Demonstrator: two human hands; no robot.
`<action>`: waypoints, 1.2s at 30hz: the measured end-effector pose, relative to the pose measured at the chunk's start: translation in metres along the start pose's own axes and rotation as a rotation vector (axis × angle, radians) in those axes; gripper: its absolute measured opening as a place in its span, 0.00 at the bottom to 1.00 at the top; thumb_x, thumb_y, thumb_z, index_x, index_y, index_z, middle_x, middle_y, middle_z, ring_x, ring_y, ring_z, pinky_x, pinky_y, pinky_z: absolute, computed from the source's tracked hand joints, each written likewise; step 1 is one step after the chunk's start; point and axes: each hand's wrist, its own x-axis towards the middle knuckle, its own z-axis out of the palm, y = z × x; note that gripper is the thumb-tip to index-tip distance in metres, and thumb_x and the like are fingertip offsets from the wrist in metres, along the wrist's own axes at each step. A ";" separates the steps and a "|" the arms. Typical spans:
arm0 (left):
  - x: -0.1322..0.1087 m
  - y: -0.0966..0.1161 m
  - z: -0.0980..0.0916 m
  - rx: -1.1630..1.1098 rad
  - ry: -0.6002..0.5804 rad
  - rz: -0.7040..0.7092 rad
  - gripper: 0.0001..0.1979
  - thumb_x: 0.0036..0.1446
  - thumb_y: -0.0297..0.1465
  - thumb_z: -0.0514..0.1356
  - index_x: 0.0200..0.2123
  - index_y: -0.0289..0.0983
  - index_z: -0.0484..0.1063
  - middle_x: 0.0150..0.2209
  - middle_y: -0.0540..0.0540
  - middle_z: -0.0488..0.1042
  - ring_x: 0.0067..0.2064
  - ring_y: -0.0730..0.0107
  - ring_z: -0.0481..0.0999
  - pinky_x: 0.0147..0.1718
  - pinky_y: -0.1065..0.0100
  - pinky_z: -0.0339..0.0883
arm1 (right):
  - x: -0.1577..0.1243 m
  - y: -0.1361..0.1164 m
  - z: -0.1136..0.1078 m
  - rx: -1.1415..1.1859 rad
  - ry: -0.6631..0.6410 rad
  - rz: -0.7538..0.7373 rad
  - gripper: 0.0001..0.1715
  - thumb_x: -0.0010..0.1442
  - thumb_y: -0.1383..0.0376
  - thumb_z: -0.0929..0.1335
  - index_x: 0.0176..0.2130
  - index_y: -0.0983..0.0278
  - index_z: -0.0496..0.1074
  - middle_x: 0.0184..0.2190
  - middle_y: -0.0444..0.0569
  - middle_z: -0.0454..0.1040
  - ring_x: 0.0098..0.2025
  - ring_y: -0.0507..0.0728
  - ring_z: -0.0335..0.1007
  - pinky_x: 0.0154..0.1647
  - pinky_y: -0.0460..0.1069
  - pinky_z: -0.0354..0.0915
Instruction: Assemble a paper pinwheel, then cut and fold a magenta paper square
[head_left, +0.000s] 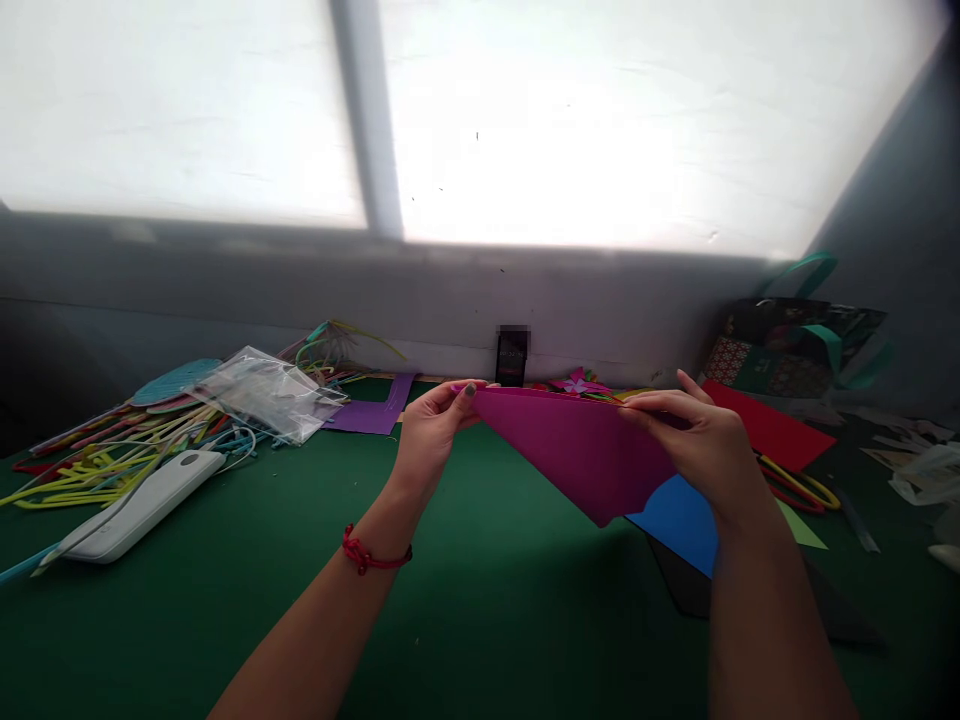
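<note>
A magenta sheet of paper (577,450) hangs above the green table, folded along its upper edge, with one corner pointing down. My left hand (442,410) pinches its left corner between thumb and fingers. Farther right, my right hand (686,430) grips the same upper edge, its little finger raised. Below the right hand, a blue sheet (682,525) lies partly hidden by the magenta paper and my forearm. Behind the magenta paper, a small pink paper flower (577,382) shows in part.
On the left lie pipe cleaners (97,465), a clear plastic bag (262,390) and a white glue gun (142,505). A phone (511,355) stands against the wall. At right are a red sheet (772,425), yellow-handled scissors (806,485) and a patterned bag (795,350).
</note>
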 end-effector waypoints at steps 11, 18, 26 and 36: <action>0.000 0.000 0.000 -0.039 0.004 0.001 0.15 0.48 0.40 0.63 0.33 0.34 0.74 0.36 0.41 0.78 0.40 0.61 0.77 0.39 0.63 0.70 | 0.000 0.000 -0.002 0.023 -0.011 0.003 0.07 0.48 0.56 0.71 0.29 0.55 0.75 0.28 0.39 0.76 0.29 0.53 0.72 0.59 0.61 0.52; -0.001 0.003 0.000 -0.069 -0.028 -0.002 0.19 0.50 0.43 0.60 0.39 0.34 0.74 0.39 0.40 0.77 0.41 0.60 0.76 0.41 0.63 0.69 | 0.000 -0.004 -0.001 0.017 0.008 -0.007 0.06 0.49 0.56 0.70 0.29 0.54 0.75 0.28 0.39 0.76 0.29 0.54 0.72 0.59 0.62 0.52; 0.002 0.003 -0.003 -0.148 -0.035 -0.085 0.18 0.49 0.41 0.62 0.38 0.35 0.75 0.41 0.40 0.76 0.43 0.60 0.75 0.43 0.63 0.68 | 0.000 -0.001 0.001 0.027 0.016 -0.007 0.06 0.49 0.56 0.70 0.28 0.55 0.74 0.30 0.39 0.77 0.33 0.56 0.74 0.59 0.62 0.50; -0.002 0.003 0.003 -0.057 0.000 -0.008 0.20 0.49 0.44 0.60 0.40 0.35 0.74 0.42 0.40 0.76 0.43 0.60 0.75 0.43 0.62 0.68 | 0.000 0.000 0.000 0.012 0.016 -0.017 0.06 0.49 0.56 0.70 0.28 0.54 0.74 0.30 0.40 0.77 0.33 0.56 0.74 0.59 0.64 0.50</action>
